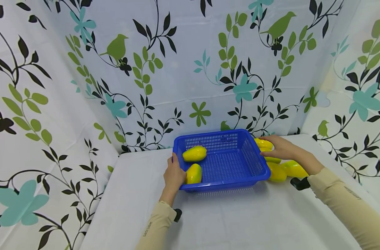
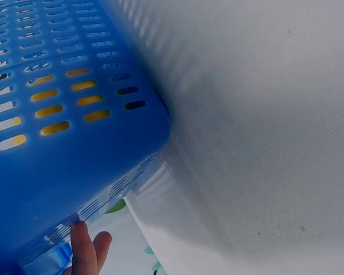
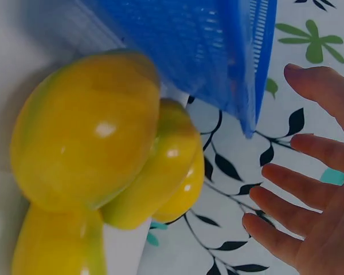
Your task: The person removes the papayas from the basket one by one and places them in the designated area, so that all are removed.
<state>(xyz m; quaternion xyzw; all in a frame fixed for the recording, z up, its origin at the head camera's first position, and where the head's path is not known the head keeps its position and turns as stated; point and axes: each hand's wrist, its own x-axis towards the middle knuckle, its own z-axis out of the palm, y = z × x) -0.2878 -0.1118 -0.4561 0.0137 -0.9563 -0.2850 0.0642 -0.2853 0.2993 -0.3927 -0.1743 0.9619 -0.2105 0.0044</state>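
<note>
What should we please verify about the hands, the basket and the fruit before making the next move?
1. Left hand on the blue basket: ok, it grips the left rim.
2. Right hand free: ok, fingers spread, holding nothing.
3. Room inside: ok, two yellow fruits sit towards the left end, and the right part of the floor is bare.
4. Loose fruits near the right hand: ok, they lie by the basket's right side.
5. All fruit in the basket: not ok, several are outside.
6. Basket flat on the white table: cannot tell from these angles.
</note>
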